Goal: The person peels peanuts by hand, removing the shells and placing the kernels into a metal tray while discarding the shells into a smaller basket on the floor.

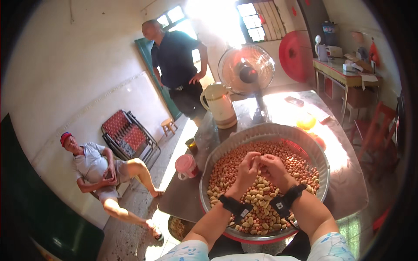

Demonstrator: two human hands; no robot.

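Observation:
My left hand (248, 168) and my right hand (275, 170) meet fingertip to fingertip above a wide metal basin (266, 128). Both are closed in a pinch; whatever lies between the fingers is too small to make out. Under them, reddish shelled peanut kernels (226, 162) spread over the far and left parts of the basin. Pale unshelled peanuts (260, 199) are heaped on the near side, below my wrists. A dark band with a small box is strapped round each wrist. Part of a red perforated surface (298, 147) shows at the basin's far right.
The basin overhangs the near edge of a table (348, 191). On it stand a lidded pink mug (186, 166), a large jug (221, 106) and a fan (246, 71). A container of shells (176, 228) sits below left. One person sits at left; another stands behind.

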